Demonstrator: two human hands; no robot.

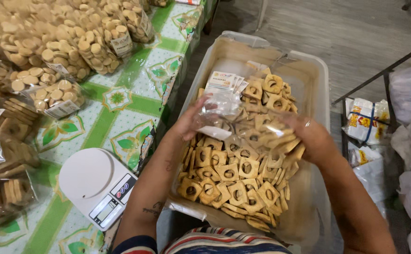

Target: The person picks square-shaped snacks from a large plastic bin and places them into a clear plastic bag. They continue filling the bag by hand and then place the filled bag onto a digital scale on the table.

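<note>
Tan square biscuits with dark round centres fill the pale, see-through tub. At nine o'clock, the tablecloth shows green stripes and green leaf motifs on white. The scale at seven o'clock is white, its panel grey with red and blue buttons. Cream round biscuits sit in clear bags at eleven o'clock. A striped shirt, red, white and navy, at six.
</note>
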